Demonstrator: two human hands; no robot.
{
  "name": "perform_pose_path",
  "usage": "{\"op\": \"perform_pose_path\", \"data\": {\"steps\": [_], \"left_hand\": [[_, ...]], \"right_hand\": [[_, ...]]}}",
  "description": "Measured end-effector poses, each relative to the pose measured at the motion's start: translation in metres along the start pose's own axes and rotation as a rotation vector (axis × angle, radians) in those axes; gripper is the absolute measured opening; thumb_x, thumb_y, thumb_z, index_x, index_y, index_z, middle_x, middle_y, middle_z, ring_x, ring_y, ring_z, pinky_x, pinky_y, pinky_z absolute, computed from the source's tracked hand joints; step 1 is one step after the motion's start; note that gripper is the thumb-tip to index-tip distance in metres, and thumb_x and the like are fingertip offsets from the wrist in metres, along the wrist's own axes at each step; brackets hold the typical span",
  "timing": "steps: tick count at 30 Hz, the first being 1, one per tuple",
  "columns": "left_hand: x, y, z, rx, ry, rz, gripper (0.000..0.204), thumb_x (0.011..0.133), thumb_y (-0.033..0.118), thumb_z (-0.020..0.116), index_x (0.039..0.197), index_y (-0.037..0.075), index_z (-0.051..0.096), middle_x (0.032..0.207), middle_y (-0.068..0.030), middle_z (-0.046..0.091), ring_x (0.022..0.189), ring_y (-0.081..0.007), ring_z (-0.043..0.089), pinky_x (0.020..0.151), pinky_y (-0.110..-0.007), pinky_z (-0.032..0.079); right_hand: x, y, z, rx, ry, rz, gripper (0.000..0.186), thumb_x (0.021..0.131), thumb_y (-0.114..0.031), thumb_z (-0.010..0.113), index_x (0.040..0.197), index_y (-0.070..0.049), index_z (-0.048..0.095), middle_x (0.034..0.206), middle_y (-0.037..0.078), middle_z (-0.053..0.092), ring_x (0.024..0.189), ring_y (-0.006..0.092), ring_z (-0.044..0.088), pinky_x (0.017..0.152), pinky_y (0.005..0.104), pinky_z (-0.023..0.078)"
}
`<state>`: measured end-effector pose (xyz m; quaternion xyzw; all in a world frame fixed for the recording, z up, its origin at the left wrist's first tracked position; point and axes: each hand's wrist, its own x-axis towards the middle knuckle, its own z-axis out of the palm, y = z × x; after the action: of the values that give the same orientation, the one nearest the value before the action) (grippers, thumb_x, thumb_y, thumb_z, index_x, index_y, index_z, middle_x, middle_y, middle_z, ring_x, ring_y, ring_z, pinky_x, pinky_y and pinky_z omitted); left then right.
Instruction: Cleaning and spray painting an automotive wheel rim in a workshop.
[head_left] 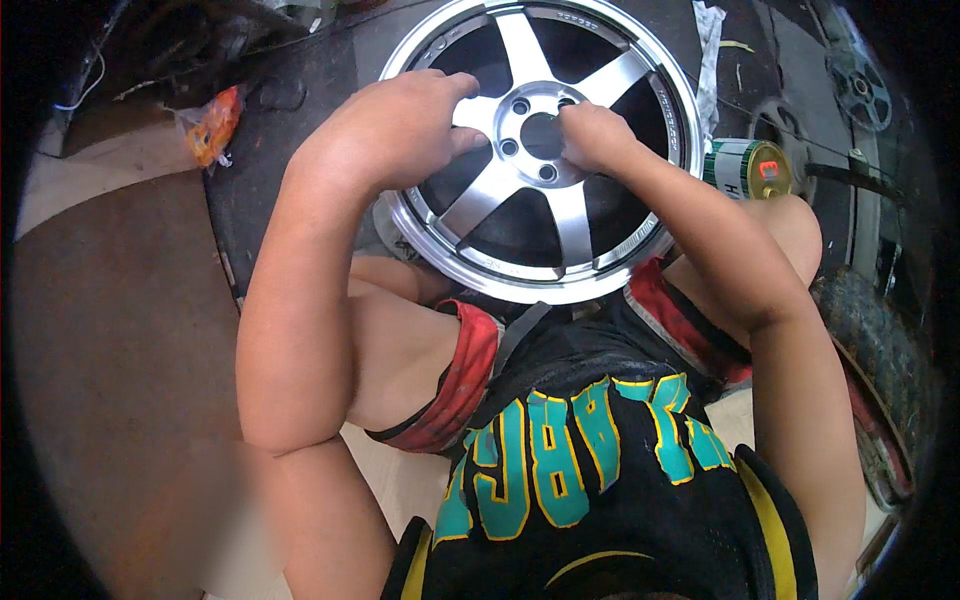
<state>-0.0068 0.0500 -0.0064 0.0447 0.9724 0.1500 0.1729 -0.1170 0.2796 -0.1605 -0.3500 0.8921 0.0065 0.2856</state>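
A silver alloy wheel rim (520,45) with wide spokes and a black inner edge lies in front of me, tilted against my legs. My left hand (410,125) is closed around its left spoke, thumb and forefinger on either side. At the hub, my right hand (597,138) is closed in a fist-like pinch beside the round centre hole. Its fingertips are hidden, so whatever they may hold does not show. Several bolt holes ring the centre hole, one partly behind the right hand.
Right of the rim lies a green and gold can (745,168), with a whitish cloth strip (708,60) above it. A black tyre (870,350) stands at far right. An orange plastic packet (212,125) lies left, beside a brown board (120,300).
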Motion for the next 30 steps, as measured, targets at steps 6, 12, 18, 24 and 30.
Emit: {"op": "perform_pose_path", "data": {"steps": [6,12,18,24,30], "left_hand": [[0.001,0.004,0.0,-0.009,0.007,0.022,0.052,0.096,0.031,0.071,0.138,0.004,0.06,0.131,-0.023,0.066,0.122,-0.0395,0.063,0.105,-0.047,0.049],[-0.002,-0.006,0.001,-0.119,-0.044,-0.041,0.05,0.096,0.03,0.071,0.138,0.004,0.061,0.131,-0.0242,0.066,0.121,-0.0394,0.065,0.103,-0.046,0.051],[-0.009,-0.033,0.0,-0.082,-0.063,-0.148,0.052,0.096,0.029,0.071,0.139,0.002,0.06,0.127,-0.0255,0.069,0.111,-0.0379,0.07,0.099,-0.043,0.054],[-0.024,-0.066,0.006,-0.274,-0.153,-0.287,0.056,0.095,0.033,0.071,0.139,0.001,0.06,0.128,-0.027,0.069,0.118,-0.0385,0.068,0.101,-0.043,0.051],[-0.018,-0.094,0.025,-0.247,0.067,-0.501,0.071,0.102,0.041,0.064,0.155,-0.001,0.041,0.132,-0.0295,0.066,0.12,-0.0372,0.067,0.103,-0.042,0.05]], "right_hand": [[-0.002,-0.001,-0.003,-0.016,0.006,0.008,0.034,0.074,-0.02,0.084,0.099,0.001,0.077,0.102,0.025,0.075,0.098,0.0399,0.074,0.087,0.0483,0.06],[0.001,0.026,-0.05,0.375,0.317,-0.061,0.035,0.084,-0.027,0.08,0.103,0.002,0.077,0.097,0.021,0.075,0.09,0.0359,0.074,0.083,0.043,0.057],[-0.043,0.133,-0.112,0.521,0.545,0.084,0.034,0.099,-0.023,0.064,0.123,0.0,0.07,0.102,0.013,0.075,0.084,0.0174,0.069,0.078,0.0297,0.055],[-0.092,0.156,-0.097,0.446,0.355,0.241,0.044,0.101,-0.032,0.066,0.124,0.005,0.068,0.104,0.014,0.075,0.085,0.018,0.068,0.083,0.0333,0.054],[-0.096,0.166,-0.091,0.405,0.328,0.293,0.054,0.097,-0.044,0.07,0.118,0.005,0.073,0.099,0.022,0.075,0.089,0.0277,0.072,0.085,0.0384,0.054]]}}
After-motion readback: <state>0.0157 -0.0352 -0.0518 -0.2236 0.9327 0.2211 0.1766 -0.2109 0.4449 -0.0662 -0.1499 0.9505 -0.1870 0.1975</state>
